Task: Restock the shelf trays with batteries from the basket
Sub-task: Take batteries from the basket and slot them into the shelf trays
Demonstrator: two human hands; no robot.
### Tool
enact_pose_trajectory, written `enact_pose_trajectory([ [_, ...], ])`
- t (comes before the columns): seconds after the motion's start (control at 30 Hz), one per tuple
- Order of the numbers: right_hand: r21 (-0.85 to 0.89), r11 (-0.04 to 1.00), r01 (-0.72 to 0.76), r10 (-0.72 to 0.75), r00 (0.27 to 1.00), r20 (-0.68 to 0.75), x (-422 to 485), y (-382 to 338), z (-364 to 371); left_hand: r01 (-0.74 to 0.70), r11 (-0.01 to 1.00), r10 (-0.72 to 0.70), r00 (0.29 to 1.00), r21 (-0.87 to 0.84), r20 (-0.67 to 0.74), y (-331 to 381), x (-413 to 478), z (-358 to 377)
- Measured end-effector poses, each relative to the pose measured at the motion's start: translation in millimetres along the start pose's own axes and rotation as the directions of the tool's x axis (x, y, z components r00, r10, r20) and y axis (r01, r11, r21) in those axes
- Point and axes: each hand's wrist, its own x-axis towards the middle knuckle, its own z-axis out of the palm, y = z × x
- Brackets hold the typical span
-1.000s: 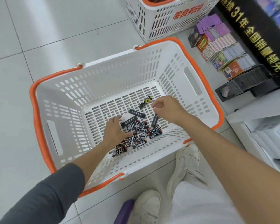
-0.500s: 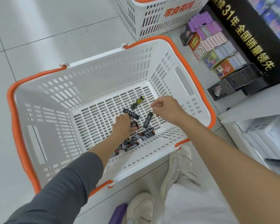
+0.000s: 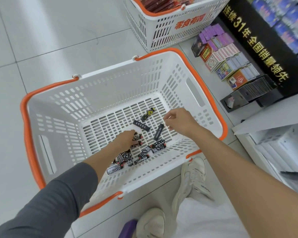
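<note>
Plastic basket (image 3: 110, 93) holds light-looking, stiff batteries (image 3: 143, 153), pinchable mid-body, at six o'clock; left hand (image 3: 126, 139) fingers cover one, grip unclear; right hand (image 3: 179, 121) loosely curled, empty.

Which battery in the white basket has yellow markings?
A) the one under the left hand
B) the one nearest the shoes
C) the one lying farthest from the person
C: the yellow-patterned battery lies at the far end of the basket floor, beyond the black-and-white ones.
</note>
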Motion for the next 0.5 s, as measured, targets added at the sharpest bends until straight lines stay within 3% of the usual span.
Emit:
enact_pose_trajectory([
  [0.13, -0.026, 0.999, 0.023, -0.023, 1.000, -0.001, -6, -8, 1, 0.059, 0.981, -0.092, 0.979, -0.185, -0.179, -17, -22, -15],
  [0.2, -0.038, 0.999, 0.019, -0.019, 1.000, 0.002, -8, -9, 3, 0.102, 0.953, -0.150, 0.977, -0.285, -0.153, -30, -35, -17],
  [0.3, -0.059, 0.998, 0.011, -0.011, 1.000, -0.001, -10, -8, 5, 0.169, 0.961, -0.189, 0.979, -0.220, -0.073, -41, -50, -13],
  [0.5, -0.044, 0.999, 0.021, -0.022, 1.000, -0.009, -5, -3, 10, 0.034, 0.993, -0.046, 0.993, -0.112, -0.110, -8, -27, 12],
])
